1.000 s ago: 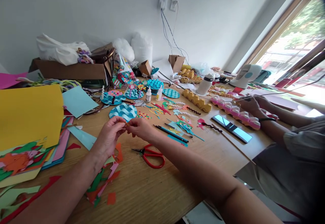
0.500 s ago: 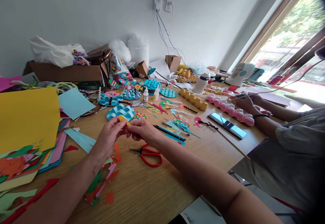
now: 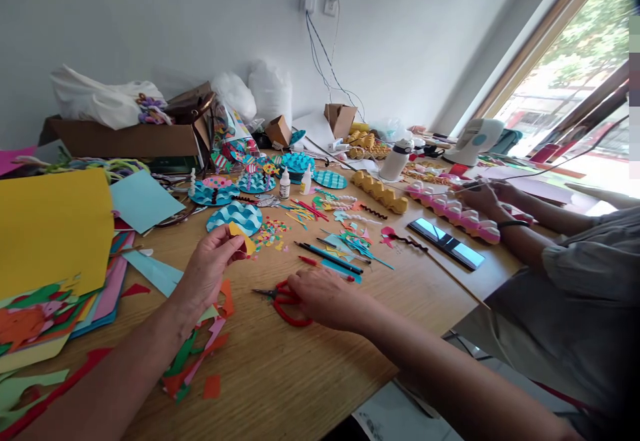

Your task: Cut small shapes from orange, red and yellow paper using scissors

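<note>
My left hand [image 3: 213, 258] pinches a small piece of yellow paper [image 3: 242, 238] between thumb and fingers, raised over the table. Lower and to the right, my right hand [image 3: 320, 296] is closed on the red-handled scissors [image 3: 291, 319], which lie on the wood with their dark blades pointing left. Part of the handles is hidden under those fingers. A red pen [image 3: 310, 262] and blue pens [image 3: 330, 254] lie just beyond my right hand. Tiny paper bits [image 3: 273, 233] are scattered past the yellow paper, near a blue wavy-patterned disc [image 3: 234, 217].
Coloured paper scraps [image 3: 195, 354] lie by my left forearm, with a stack of paper sheets [image 3: 55, 228] at left. Glue bottles [image 3: 285, 184], a phone [image 3: 445, 244] and a white bottle [image 3: 397, 160] stand or lie farther off. At right, another person's hands [image 3: 480, 200] work over a pink egg-carton strip [image 3: 453, 212].
My right hand has left the yellow paper and come down onto the scissors. The left hand keeps the paper, now more plainly visible, and a red pen shows.
</note>
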Demonstrator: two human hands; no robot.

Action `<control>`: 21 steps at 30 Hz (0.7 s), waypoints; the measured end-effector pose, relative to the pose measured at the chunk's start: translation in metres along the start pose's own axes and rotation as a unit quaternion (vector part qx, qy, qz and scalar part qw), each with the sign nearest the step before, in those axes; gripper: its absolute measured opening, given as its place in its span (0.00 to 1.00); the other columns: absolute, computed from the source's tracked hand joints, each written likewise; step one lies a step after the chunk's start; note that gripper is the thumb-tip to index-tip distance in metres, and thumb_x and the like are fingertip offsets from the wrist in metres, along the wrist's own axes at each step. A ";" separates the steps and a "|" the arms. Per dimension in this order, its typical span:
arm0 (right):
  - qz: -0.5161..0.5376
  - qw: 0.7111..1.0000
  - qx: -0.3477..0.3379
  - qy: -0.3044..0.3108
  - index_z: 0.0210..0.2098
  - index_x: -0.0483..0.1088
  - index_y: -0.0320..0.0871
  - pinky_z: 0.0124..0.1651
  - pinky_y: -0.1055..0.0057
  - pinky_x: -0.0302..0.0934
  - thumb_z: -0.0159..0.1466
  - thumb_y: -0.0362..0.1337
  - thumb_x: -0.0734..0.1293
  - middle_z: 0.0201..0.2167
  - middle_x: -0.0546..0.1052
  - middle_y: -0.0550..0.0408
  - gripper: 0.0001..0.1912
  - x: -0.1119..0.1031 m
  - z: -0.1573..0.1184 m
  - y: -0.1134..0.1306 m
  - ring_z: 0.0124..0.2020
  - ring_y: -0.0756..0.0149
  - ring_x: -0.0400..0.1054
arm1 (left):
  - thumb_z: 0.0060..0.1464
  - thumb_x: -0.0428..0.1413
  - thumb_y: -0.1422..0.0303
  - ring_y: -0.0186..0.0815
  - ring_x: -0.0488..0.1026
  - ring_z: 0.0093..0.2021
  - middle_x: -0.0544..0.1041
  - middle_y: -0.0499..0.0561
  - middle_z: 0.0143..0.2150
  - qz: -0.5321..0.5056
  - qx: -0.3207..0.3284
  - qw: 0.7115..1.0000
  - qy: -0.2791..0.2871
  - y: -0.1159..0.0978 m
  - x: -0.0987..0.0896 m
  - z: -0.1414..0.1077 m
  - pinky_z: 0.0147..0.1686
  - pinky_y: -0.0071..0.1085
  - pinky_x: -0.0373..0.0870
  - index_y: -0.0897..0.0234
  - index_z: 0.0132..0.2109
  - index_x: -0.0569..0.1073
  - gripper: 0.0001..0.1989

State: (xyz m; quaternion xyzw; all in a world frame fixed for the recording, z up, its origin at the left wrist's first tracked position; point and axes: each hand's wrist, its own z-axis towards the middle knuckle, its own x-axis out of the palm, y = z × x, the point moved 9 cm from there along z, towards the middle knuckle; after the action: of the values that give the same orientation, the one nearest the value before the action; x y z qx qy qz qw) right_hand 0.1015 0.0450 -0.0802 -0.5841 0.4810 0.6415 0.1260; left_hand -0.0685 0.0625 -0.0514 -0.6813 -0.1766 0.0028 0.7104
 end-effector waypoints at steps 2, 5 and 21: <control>-0.061 0.998 -0.020 0.024 0.28 0.71 0.41 0.34 0.63 0.57 0.61 0.41 0.63 0.32 0.78 0.40 0.11 0.005 0.001 0.007 0.34 0.51 0.72 | 0.36 0.62 0.70 0.32 0.70 0.28 0.75 0.47 0.25 -0.016 -0.012 1.000 0.014 0.001 0.003 -0.002 0.30 0.27 0.68 0.63 0.26 0.74 0.05; -0.104 0.994 -0.011 0.031 0.27 0.70 0.41 0.29 0.67 0.55 0.61 0.42 0.62 0.29 0.77 0.43 0.12 0.000 0.003 0.009 0.30 0.57 0.70 | 0.38 0.59 0.71 0.33 0.70 0.26 0.76 0.47 0.25 -0.011 -0.021 0.999 0.027 0.000 0.005 -0.004 0.28 0.28 0.67 0.62 0.25 0.73 0.02; 0.576 0.813 0.020 -0.086 0.25 0.63 0.41 0.18 0.80 0.45 0.42 0.40 0.76 0.18 0.70 0.62 0.20 -0.047 0.050 -0.005 0.17 0.77 0.59 | 0.39 0.64 0.68 0.34 0.70 0.25 0.73 0.47 0.22 0.136 0.086 0.981 0.108 -0.017 0.022 -0.004 0.28 0.28 0.67 0.60 0.25 0.73 0.06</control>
State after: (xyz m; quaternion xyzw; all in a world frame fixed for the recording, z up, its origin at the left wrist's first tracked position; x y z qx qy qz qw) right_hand 0.0871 0.1048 -0.0494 -0.1402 0.7296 0.6342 -0.2143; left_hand -0.0510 0.0624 -0.0293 -0.6317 -0.0035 0.0406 0.7741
